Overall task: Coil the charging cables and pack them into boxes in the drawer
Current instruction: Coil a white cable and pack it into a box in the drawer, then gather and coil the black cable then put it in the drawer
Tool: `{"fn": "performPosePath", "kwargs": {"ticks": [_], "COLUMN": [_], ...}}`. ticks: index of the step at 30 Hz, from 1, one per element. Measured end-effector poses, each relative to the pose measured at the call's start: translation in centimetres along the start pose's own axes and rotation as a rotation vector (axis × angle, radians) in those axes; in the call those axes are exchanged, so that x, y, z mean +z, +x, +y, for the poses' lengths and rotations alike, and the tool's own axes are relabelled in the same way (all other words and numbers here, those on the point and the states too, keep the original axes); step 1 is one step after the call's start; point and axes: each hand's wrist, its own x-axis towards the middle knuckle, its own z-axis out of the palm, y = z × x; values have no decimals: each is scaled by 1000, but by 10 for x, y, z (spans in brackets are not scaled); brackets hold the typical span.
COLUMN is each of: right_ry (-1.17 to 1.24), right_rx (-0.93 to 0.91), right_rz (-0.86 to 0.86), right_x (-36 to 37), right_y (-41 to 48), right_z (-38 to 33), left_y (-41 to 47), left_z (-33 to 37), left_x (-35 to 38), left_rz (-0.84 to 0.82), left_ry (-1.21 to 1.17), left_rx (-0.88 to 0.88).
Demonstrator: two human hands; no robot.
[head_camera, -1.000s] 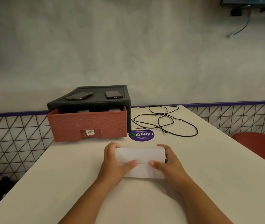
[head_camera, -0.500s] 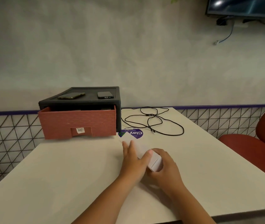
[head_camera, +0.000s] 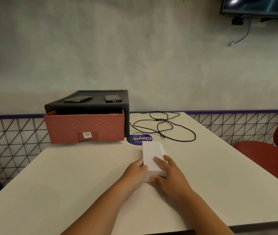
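Observation:
A closed white box (head_camera: pixel 152 152) lies lengthwise on the white table (head_camera: pixel 67 175), pointing away from me. My left hand (head_camera: pixel 135 173) holds its near left side. My right hand (head_camera: pixel 170 173) grips its near right end, fingers over the top and thumb at the near corner. A loose black charging cable (head_camera: pixel 167 128) lies tangled at the far side of the table. The red drawer (head_camera: pixel 85 128) stands pulled out of its dark grey case (head_camera: pixel 90 106) at the far left; what it contains is hidden.
Two phones (head_camera: pixel 79 99) (head_camera: pixel 113 98) lie on top of the drawer case. A purple round sticker (head_camera: pixel 139 139) sits just beyond the box. A red chair (head_camera: pixel 274 150) stands to the right of the table. A wire-grid panel runs behind the table.
The box has been turned from lying crosswise in front of me to pointing lengthwise away. Both hands have shifted to its near end. My view has tilted upward.

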Motion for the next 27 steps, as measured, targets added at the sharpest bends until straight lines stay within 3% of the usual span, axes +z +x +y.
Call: {"fn": "performPosePath", "kwargs": {"ticks": [5, 13, 20, 27], "right_ry": [-24, -2, 390, 357], "right_rx": [0, 21, 94, -40], "right_rz": [-9, -2, 101, 101], "right_x": [-3, -7, -22, -23], "right_y": [13, 33, 55, 127], "right_z": [4, 13, 5, -49], "left_y": [7, 17, 44, 86], "left_z": [-4, -10, -13, -22], "left_x": [1, -29, -92, -161], "left_rz": [-22, -83, 106, 282], "left_ry": [-83, -455, -667, -981], "left_rx": [-15, -154, -169, -119]}}
